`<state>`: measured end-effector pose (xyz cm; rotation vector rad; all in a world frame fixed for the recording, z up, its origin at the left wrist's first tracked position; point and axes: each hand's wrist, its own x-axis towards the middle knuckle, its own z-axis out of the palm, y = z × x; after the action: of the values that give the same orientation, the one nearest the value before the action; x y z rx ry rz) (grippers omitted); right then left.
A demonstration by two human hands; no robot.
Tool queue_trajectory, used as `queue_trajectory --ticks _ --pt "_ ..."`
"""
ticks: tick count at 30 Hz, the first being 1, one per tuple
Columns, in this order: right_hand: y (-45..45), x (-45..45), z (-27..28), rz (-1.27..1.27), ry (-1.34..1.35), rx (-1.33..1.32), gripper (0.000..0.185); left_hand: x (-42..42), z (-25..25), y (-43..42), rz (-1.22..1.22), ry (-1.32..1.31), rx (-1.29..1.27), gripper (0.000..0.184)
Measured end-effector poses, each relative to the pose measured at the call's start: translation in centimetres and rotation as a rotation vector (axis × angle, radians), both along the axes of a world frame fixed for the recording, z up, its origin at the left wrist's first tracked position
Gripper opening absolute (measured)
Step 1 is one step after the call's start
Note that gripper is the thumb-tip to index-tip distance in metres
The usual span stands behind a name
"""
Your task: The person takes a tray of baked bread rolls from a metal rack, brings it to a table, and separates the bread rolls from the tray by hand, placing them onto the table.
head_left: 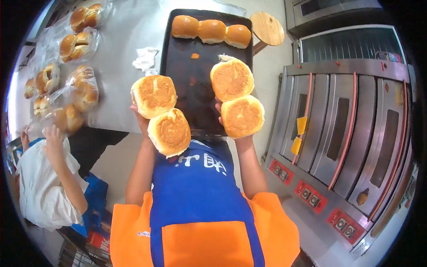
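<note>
Two pairs of buns are held up at the centre of the frame, each pair with its browned undersides turned toward the camera. The left pair of buns [170,133] is gripped in the left hand [141,119], whose thumb side is seen at the outer edge; the remaining fingers are hidden behind the bread. The right pair of buns [242,116] is gripped in the right hand [218,107], of which only fingertips are shown along the inner edge, the palm being covered. Within each pair, the two buns are in contact, one set above the other in the frame; the two pairs are kept apart.

Between and beyond them, a dark baking tray [184,66] is seen at upper centre. A row of three glossy buns [211,31] is placed along its far end, and a small orange scrap [195,56] is left on its base. At upper left, a metal surface [118,49] is occupied by bagged buns [80,46] and, near the tray, by crumpled white material [145,58]. At lower left, a bag of buns is approached by the hand of a second person [54,138], dressed in white. A round wooden stool [267,29] is located at upper right of the tray. The right side is filled by a steel oven [322,120], fitted with red control panels. A blue apron [200,187] is worn over an orange shirt at bottom centre.
</note>
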<state>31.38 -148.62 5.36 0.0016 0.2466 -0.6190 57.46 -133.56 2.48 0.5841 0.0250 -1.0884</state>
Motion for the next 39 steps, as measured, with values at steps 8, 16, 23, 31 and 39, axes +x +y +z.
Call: queue_trajectory --ticks 8,16,23,31,39 --pt "-0.2 -0.3 -0.4 0.063 0.046 -0.114 0.087 0.2 -2.9 -0.1 0.022 0.102 -0.113 0.109" --pt "-0.4 1.6 2.4 0.099 0.432 -0.555 0.09 0.1 -0.6 -0.4 0.067 -0.062 -0.04 0.105" --pt "4.8 10.8 10.4 0.185 0.817 -2.017 0.116 0.0 2.6 0.0 0.086 -0.111 -0.027 0.099" --pt "9.8 10.5 7.5 -0.299 0.774 -1.802 0.151 2.4 4.4 -0.2 0.099 0.096 -0.653 0.082" --pt "10.0 10.3 10.6 -0.406 1.063 -2.037 0.147 -1.9 5.1 0.2 0.447 -0.152 -0.087 0.073"
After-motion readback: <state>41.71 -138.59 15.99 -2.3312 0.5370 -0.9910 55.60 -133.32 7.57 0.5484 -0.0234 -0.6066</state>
